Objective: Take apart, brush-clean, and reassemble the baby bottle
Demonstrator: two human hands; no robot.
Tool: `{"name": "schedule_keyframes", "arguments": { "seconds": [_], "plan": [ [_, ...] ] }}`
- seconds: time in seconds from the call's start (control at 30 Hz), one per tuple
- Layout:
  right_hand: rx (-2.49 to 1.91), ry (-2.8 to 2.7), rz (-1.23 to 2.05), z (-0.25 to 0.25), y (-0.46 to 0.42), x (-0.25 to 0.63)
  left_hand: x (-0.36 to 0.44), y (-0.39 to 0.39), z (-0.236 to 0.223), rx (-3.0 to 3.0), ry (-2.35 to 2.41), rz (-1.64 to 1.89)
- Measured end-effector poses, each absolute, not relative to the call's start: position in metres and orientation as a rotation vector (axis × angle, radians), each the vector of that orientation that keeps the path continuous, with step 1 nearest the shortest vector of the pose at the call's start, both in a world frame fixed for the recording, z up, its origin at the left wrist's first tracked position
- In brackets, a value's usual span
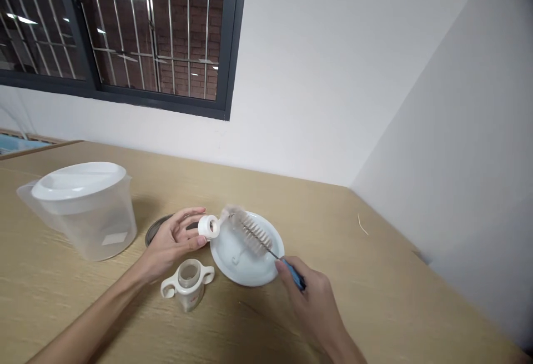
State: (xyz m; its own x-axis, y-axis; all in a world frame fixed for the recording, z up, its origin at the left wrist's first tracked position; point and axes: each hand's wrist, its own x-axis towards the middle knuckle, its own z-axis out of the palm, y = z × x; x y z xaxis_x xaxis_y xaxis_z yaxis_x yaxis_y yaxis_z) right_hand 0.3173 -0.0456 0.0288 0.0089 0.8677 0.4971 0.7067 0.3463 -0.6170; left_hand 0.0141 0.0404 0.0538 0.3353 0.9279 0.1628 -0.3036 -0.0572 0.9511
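My left hand (179, 236) pinches a small white bottle collar (208, 227) between thumb and fingers, its round opening facing right. In my right hand (312, 292) is a bottle brush (256, 234), gripped by its blue handle. The bristles reach left over a white plate (250, 279), and the brush's pale tip is blurred close to the collar; whether they touch I cannot tell. A small translucent piece lies on the plate. Below my left hand stands an uncapped baby bottle (189, 286) with two cream handles. A dark round dish (153, 229) is partly hidden behind my left hand.
At the left stands a clear plastic pitcher (104, 219) with a white lid. A thin pale strand (362, 224) lies on the wooden table (400, 297) at the right. White walls and a barred window (158, 30) border the table's far side.
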Motion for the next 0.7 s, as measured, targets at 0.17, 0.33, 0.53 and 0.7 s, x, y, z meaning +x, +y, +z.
{"name": "schedule_keyframes", "arguments": {
  "seconds": [0.17, 0.33, 0.53, 0.7],
  "plan": [
    [-1.421, -1.616, 0.283, 0.03, -0.049, 0.319, 0.016, 0.039, 0.056, 1.213, 0.736, 1.123],
    [-1.321, -1.713, 0.335, 0.028, -0.051, 0.307, 0.018, 0.038, 0.057, 1.24, 0.744, 1.117],
    [-1.394, -1.7, 0.231, 0.029, -0.047, 0.312, 0.018, 0.04, 0.054, 1.245, 0.744, 1.137],
    [-1.367, -1.675, 0.364, 0.026, -0.052, 0.31, 0.019, 0.041, 0.054, 1.213, 0.761, 1.16]
  ]
}}
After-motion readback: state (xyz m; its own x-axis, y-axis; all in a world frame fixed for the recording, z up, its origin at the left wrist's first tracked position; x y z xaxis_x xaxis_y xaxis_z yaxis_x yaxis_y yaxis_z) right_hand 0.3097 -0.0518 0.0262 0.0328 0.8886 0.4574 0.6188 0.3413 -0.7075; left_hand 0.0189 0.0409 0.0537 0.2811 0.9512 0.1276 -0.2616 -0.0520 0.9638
